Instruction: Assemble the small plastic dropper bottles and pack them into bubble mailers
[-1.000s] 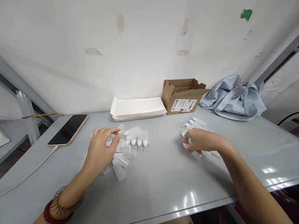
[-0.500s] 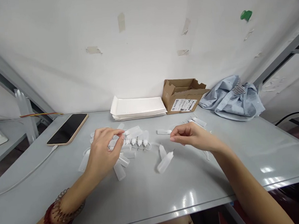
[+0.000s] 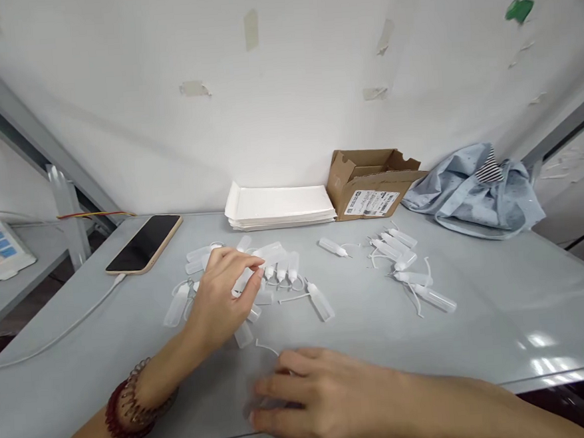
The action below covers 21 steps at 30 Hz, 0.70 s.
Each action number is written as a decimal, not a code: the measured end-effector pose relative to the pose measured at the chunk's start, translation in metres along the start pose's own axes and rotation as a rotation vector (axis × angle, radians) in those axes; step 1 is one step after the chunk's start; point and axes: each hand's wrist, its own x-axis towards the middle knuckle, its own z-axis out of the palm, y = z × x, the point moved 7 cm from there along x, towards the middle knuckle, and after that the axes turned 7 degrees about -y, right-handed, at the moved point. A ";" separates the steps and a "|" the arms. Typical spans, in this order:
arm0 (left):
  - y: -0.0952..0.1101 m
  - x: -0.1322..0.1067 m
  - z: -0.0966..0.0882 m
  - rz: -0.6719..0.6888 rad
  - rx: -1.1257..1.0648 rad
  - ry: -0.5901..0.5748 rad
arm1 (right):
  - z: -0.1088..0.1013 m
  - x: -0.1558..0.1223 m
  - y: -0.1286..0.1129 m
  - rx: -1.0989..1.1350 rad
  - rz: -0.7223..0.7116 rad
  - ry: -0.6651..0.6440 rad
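My left hand (image 3: 225, 300) rests on a heap of small translucent plastic bottles (image 3: 278, 263) on the grey table (image 3: 431, 356). Its fingers are curled round one bottle from the heap. My right hand (image 3: 329, 396) lies low near the table's front edge, smeared by motion. A faint translucent shape (image 3: 257, 385) shows at its fingertips, and I cannot make out a grip. A single capped bottle (image 3: 320, 302) lies just right of the heap. Another bottle (image 3: 332, 246) lies farther back. A second group of capped bottles with thin tethers (image 3: 405, 261) is spread at the right.
A phone (image 3: 146, 242) on a white cable (image 3: 55, 339) lies at the back left. A stack of white trays (image 3: 281, 206), an open cardboard box (image 3: 369, 183) and a blue cloth bag (image 3: 474, 189) line the wall. A shelf frame (image 3: 66, 215) stands left.
My right hand has swept from the right group of bottles, across the middle, down to the front edge. Bottles now lie loose in the middle. My left hand stayed on the heap.
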 end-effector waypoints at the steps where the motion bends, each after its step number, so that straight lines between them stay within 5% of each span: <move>1: 0.000 0.000 0.000 0.000 -0.003 0.000 | 0.005 0.002 -0.004 -0.053 -0.013 -0.003; 6: 0.004 0.001 -0.002 0.012 -0.067 -0.007 | -0.009 -0.001 0.011 -0.105 0.055 0.115; 13: -0.003 0.000 0.006 -0.271 -0.504 -0.287 | -0.058 -0.034 0.060 0.436 0.346 0.637; 17: -0.007 0.000 0.007 -0.374 -0.663 -0.309 | -0.049 -0.050 0.092 0.844 0.593 0.740; 21: -0.012 -0.002 0.007 -0.420 -0.721 -0.292 | -0.036 -0.055 0.107 1.079 0.675 0.758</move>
